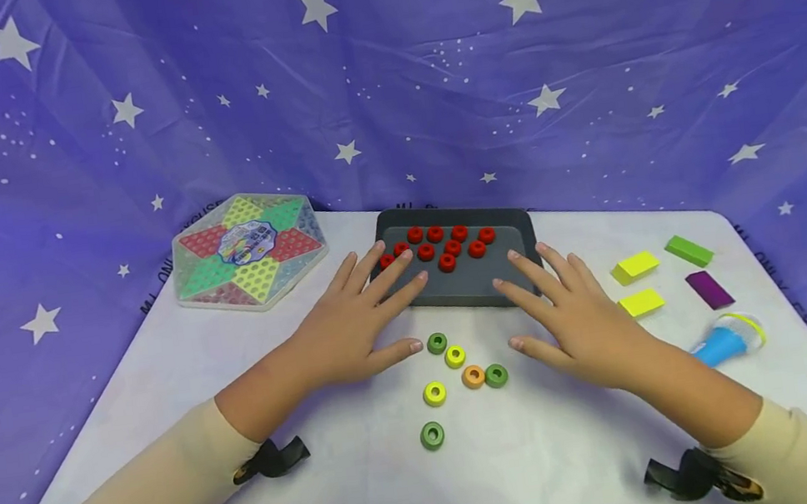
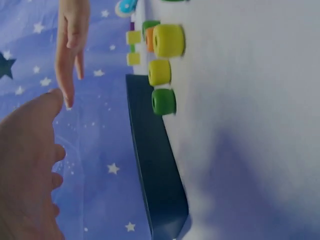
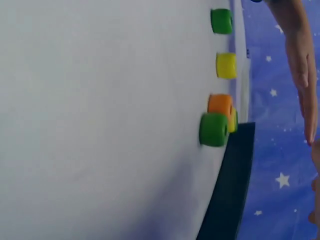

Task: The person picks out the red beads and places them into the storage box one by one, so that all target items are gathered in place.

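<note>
Both hands are held up over the table with fingers spread, neither gripping anything. My left hand (image 1: pixel 348 326) reaches over the left edge of the dark grey tray (image 1: pixel 463 281), its fingertips overlapping it in the head view. On the tray lie several red ring-shaped beads (image 1: pixel 453 251), some partly behind the left fingers. My right hand (image 1: pixel 582 322) has its fingertips at the tray's front right corner. Between the hands, nearer than the tray, sit loose beads: green (image 1: pixel 427 442), yellow (image 1: pixel 430 400) and orange (image 1: pixel 468 382). The left wrist view shows the left hand (image 2: pixel 25 165) raised above the tabletop.
A hexagonal Chinese checkers set (image 1: pixel 285 245) lies at the back left. On the right are two yellow blocks (image 1: pixel 635 267), a green block (image 1: pixel 689 250) and a purple block (image 1: pixel 710 290). A blue toy with a flared end (image 1: pixel 721 345) lies partly behind the right wrist. A purple starry curtain (image 1: pixel 427 72) hangs behind.
</note>
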